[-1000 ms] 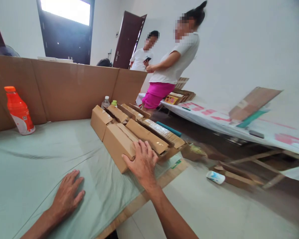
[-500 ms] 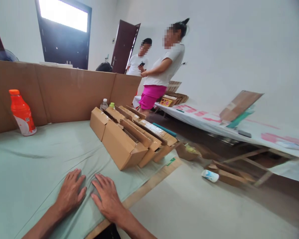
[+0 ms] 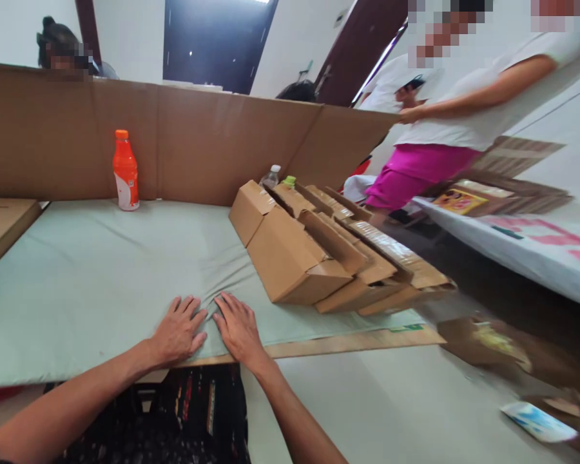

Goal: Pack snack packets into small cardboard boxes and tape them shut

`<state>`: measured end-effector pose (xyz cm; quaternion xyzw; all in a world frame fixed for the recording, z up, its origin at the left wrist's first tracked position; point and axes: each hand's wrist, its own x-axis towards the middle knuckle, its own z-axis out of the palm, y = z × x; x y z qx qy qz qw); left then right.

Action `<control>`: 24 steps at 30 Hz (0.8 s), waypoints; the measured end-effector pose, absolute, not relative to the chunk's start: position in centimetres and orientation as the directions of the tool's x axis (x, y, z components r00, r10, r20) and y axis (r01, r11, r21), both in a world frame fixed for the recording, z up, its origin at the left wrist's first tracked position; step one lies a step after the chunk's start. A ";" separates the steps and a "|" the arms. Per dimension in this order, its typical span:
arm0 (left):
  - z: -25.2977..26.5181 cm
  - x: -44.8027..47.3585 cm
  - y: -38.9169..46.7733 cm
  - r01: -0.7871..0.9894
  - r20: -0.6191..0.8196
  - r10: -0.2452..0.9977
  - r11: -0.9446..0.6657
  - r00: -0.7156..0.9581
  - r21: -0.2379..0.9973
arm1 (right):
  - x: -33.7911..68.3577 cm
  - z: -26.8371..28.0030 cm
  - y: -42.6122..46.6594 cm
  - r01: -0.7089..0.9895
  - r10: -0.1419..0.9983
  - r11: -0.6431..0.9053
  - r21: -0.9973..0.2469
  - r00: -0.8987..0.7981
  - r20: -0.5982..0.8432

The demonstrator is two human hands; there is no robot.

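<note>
My left hand [image 3: 178, 332] lies flat near the front edge of a table spread with a pale green cloth [image 3: 140, 270]. Its fingers are stretched out and it holds nothing. Close beside it, my right hand [image 3: 238, 325] rests palm down on the same cloth, fingers apart and holding nothing. A small gap separates the two hands. To the right of my right hand stand several open cardboard boxes [image 3: 290, 258] in leaning rows. An orange bottle [image 3: 126, 174] with a white lower label stands upright farther back, beyond both hands.
A cardboard partition [image 3: 198, 142] runs along the table's back. Behind the boxes show a clear bottle [image 3: 273, 174] and a green cap [image 3: 289, 181]. A flat cardboard box [image 3: 4, 222] lies at left. Two people stand at right; another head [image 3: 60, 48] shows behind the partition.
My view has turned left, so the bottle, boxes and people appear farther right. The flat box and a head at left have come into view. Both hands stay flat on the cloth.
</note>
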<state>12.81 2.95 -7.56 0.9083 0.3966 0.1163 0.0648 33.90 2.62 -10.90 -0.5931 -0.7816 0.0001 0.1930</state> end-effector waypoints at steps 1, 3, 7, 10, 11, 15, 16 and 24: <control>-7.3 12.0 2.5 0.696 0.141 0.727 -0.685 0.672 0.214 | 34.0 -10.9 2.4 0.930 0.930 0.295 -0.221 -0.227 0.289; -6.7 9.9 2.1 0.688 0.110 0.719 -0.690 0.686 0.224 | 34.2 -10.8 1.8 0.935 0.936 0.290 -0.203 -0.234 0.262; -5.8 3.8 2.9 0.771 0.099 0.797 -0.602 0.596 0.209 | 35.1 -10.7 0.3 0.948 0.949 0.267 -0.172 -0.228 0.220; -5.3 -0.8 3.3 0.858 0.114 0.872 -0.489 0.476 0.161 | 35.5 -10.8 -0.5 0.958 0.956 0.236 -0.163 -0.199 0.214; -5.2 -2.1 3.2 0.881 0.121 0.891 -0.452 0.437 0.143 | 35.4 -10.8 -0.7 0.961 0.958 0.225 -0.161 -0.188 0.216; -4.8 -5.7 1.4 0.931 0.148 0.930 -0.352 0.336 0.094 | 34.8 -10.6 -1.1 0.969 0.958 0.195 -0.148 -0.157 0.239; -4.8 -6.2 0.9 0.936 0.155 0.933 -0.340 0.324 0.089 | 34.5 -10.5 -1.2 0.971 0.957 0.191 -0.142 -0.152 0.247; -5.2 -6.9 -1.8 0.958 0.259 0.934 -0.274 0.244 0.083 | 33.2 -10.0 -2.3 0.983 0.945 0.150 -0.109 -0.110 0.308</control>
